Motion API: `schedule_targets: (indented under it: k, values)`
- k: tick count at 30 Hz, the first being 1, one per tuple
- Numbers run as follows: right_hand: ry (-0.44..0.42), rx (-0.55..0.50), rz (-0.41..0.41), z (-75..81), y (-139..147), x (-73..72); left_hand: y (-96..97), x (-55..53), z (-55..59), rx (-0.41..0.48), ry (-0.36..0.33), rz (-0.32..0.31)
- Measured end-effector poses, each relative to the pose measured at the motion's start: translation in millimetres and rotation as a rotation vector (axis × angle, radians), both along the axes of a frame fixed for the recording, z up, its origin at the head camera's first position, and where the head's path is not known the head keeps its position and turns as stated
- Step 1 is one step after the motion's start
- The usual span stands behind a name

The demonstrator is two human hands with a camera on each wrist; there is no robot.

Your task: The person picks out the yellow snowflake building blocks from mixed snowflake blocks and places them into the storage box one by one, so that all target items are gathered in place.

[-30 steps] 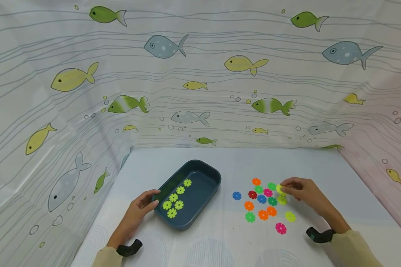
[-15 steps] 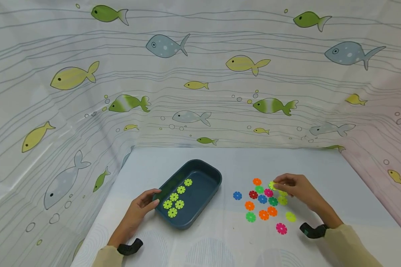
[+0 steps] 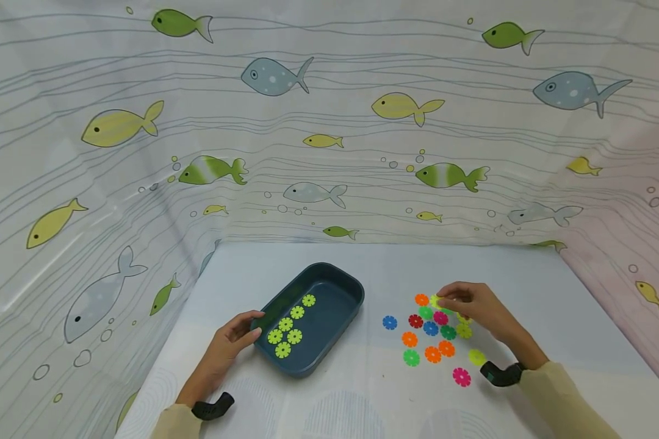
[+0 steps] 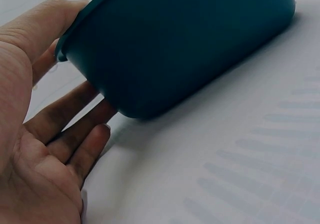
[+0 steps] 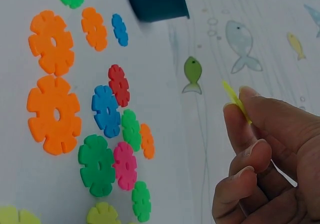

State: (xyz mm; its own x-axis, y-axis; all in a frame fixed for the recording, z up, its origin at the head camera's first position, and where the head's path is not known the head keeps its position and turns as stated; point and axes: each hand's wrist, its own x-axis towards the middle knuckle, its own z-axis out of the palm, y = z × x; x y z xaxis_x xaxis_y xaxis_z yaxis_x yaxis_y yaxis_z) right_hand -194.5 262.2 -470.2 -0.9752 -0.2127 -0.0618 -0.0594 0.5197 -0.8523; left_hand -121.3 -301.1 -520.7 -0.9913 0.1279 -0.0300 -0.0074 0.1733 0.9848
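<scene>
My left hand (image 3: 226, 350) holds the near left corner of a dark teal plastic basin (image 3: 329, 326). Its thumb lies over the rim, and the fingers reach against the outer wall in the left wrist view. Several yellow-green snowflake discs (image 3: 294, 336) lie flat inside the basin. Over the far side of the loose pile, my right hand (image 3: 480, 308) pinches one yellow snowflake disc (image 5: 237, 102) between thumb and index finger. The right wrist view shows that disc edge-on, raised over the table, with the other fingers curled loosely below it.
Loose snowflake discs lie right of the basin: orange (image 3: 432, 354), blue (image 3: 390, 322), dark red (image 3: 415, 321), green (image 3: 411, 357), pink (image 3: 462, 377) and yellow (image 3: 477, 356). A white table (image 3: 357, 390) bears everything. Fish-printed sheeting (image 3: 362, 183) stands behind and on both sides.
My right hand has carried the pinched yellow snowflake disc leftward and slightly up across the pile. My left hand and the basin have stayed put.
</scene>
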Motion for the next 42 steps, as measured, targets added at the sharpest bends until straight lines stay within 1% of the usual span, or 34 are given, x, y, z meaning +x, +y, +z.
schedule_targets:
  k: [5, 9, 14, 23, 28, 36, 42]
  values:
    - [-0.006, -0.008, 0.036, 4.2, -5, -2.8, -0.8, -0.3, -1.1, -0.018, 0.013, -0.007]
    - [-0.007, 0.003, 0.043, 6.5, -11, -5.2, -1.7, -0.4, -1.9, -0.013, 0.019, -0.014]
    - [-0.011, -0.015, 0.054, 8.5, -18, -7.4, -1.5, -0.2, -1.4, -0.012, 0.022, -0.016]
    - [0.006, -0.046, 0.126, 9.6, -29, -11.3, -1.7, -0.4, -1.3, -0.013, 0.017, -0.015]
    - [0.013, -0.057, 0.158, 11.2, -38, -14.3, -1.8, 0.0, -0.6, -0.017, 0.006, -0.002]
    - [0.007, -0.075, 0.179, 13.4, -54, -17.3, -1.5, 0.8, 0.6, -0.023, -0.004, 0.002]
    - [0.027, -0.077, 0.196, 14.8, -65, -20.7, -1.3, 0.7, 0.7, -0.026, 0.001, 0.000]
